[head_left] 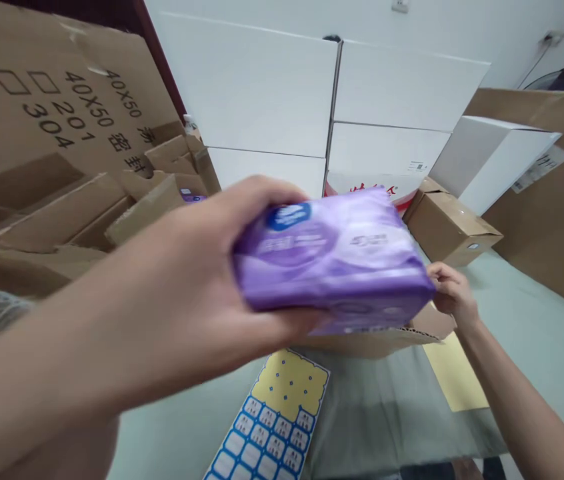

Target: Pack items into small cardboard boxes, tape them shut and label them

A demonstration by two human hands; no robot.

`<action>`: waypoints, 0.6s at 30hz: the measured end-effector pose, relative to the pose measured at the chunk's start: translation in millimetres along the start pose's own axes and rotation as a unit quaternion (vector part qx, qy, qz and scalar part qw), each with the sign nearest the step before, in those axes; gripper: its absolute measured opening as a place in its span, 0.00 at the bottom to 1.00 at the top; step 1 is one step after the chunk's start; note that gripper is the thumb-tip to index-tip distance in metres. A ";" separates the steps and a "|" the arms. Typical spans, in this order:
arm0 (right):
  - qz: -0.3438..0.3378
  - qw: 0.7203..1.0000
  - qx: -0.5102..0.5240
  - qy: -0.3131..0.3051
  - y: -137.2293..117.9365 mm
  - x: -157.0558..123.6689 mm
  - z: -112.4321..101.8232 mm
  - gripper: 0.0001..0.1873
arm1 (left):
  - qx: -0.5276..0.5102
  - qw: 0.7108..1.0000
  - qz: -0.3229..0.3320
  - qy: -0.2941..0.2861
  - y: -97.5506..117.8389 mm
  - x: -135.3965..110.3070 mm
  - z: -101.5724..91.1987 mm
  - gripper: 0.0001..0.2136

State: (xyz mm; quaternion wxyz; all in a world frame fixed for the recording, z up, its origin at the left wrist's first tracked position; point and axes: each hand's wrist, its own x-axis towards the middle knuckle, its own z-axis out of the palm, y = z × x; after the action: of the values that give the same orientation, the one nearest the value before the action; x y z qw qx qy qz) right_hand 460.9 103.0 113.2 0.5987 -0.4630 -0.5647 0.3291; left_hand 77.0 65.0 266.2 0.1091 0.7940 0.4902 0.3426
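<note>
Left hand point(172, 280) and right hand point(452, 293) clasp opposite ends of a purple plastic-wrapped packet point(337, 260), seemingly light, soft and slippery, safest held across its ends.

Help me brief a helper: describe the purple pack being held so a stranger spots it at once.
Below the stack of white boxes, two hands hover over a pale green surface. The left hand grips a purple wrapped pack, blue oval logo on top, the right hand at its end. Unlike the purple sliver in the brown carton at left, it is held.
</note>
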 end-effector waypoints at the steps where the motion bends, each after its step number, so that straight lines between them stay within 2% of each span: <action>1: -0.019 1.000 -0.005 0.018 -8.1 0.8 -5.1 0.08 | -0.002 0.999 0.034 -0.037 10.6 14.7 4.8 0.33; 4: -0.092 0.994 -0.051 0.039 -49.8 -2.9 -12.9 0.15 | -0.003 0.991 0.093 -0.093 29.9 45.8 26.5 0.28; 6: -0.166 0.974 -0.149 -0.038 -85.3 -6.0 -4.3 0.25 | 0.010 0.986 0.118 -0.119 35.6 58.6 43.3 0.27; 8: -0.233 0.925 -0.275 -0.122 -116.1 -4.4 15.3 0.41 | 0.033 0.978 0.137 -0.152 39.7 68.7 58.2 0.29; 9: -0.253 0.894 -0.331 -0.162 -127.1 -1.5 27.0 0.46 | 0.045 0.974 0.142 -0.169 41.5 72.8 64.1 0.29; 11: -0.273 0.849 -0.395 -0.220 -137.9 6.4 48.4 0.46 | 0.065 0.968 0.147 -0.191 42.8 76.7 71.2 0.29; 12: -0.272 0.839 -0.406 -0.237 -138.2 10.0 56.0 0.44 | 0.069 0.968 0.148 -0.191 41.4 74.9 71.9 0.29; 14: -0.261 0.837 -0.412 -0.247 -131.5 13.4 63.3 0.38 | 0.068 0.977 0.125 -0.160 32.5 60.2 67.6 0.29; 17: -0.239 0.831 -0.436 -0.250 -113.9 8.7 59.3 0.35 | 0.052 0.995 0.039 -0.078 8.2 9.6 54.8 0.21; 18: -0.231 0.826 -0.445 -0.257 -108.2 5.8 56.9 0.34 | 0.042 0.996 0.027 -0.072 -0.5 -11.7 52.4 0.16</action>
State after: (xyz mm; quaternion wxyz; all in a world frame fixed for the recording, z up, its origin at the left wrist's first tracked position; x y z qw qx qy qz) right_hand 392.0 80.3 211.8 0.2192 -0.4336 -0.8740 0.0013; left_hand 107.5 63.8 222.0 0.1012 0.8334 0.4737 0.2661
